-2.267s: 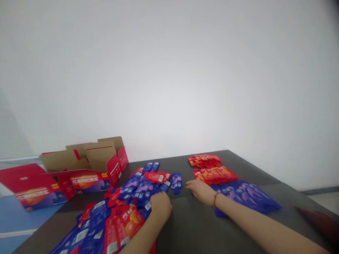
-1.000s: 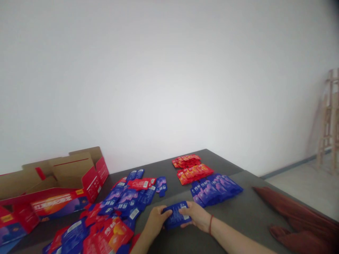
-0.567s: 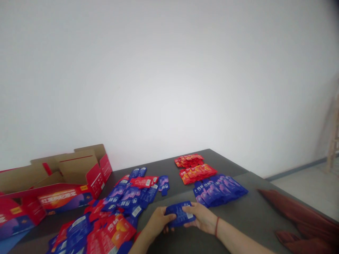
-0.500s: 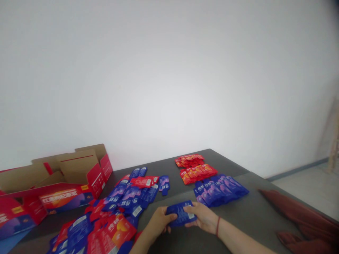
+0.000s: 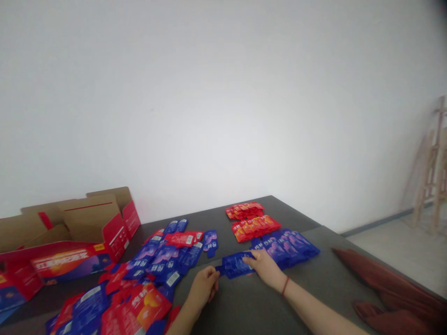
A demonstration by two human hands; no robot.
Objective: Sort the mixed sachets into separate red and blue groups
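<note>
A blue pouch (image 5: 235, 265) is stretched level between my two hands above the dark table. My right hand (image 5: 267, 270), with a red cord at the wrist, grips its wide right end, thumb on top. At the other end, the fingers of my left hand (image 5: 206, 284) pinch the pouch's narrow tab. Just behind my right hand lies an overlapping row of blue pouches (image 5: 291, 246). Farther back are a row of red pouches (image 5: 258, 228) and a red stack (image 5: 246, 210). Left of my left hand spreads a mixed heap of pouches (image 5: 153, 298).
Open red cardboard boxes (image 5: 120, 232) stand along the table's left side by the wall. One blue pouch (image 5: 210, 242) lies apart from the heap. Dark red cloth or bag (image 5: 391, 284) covers the right part of the table (image 5: 244, 307). A wooden stand (image 5: 431, 181) is at far right.
My left hand has moved from the pouch's body to its narrow end, slightly left. The pouch has tilted flatter and risen a little. The camera view has turned slightly right.
</note>
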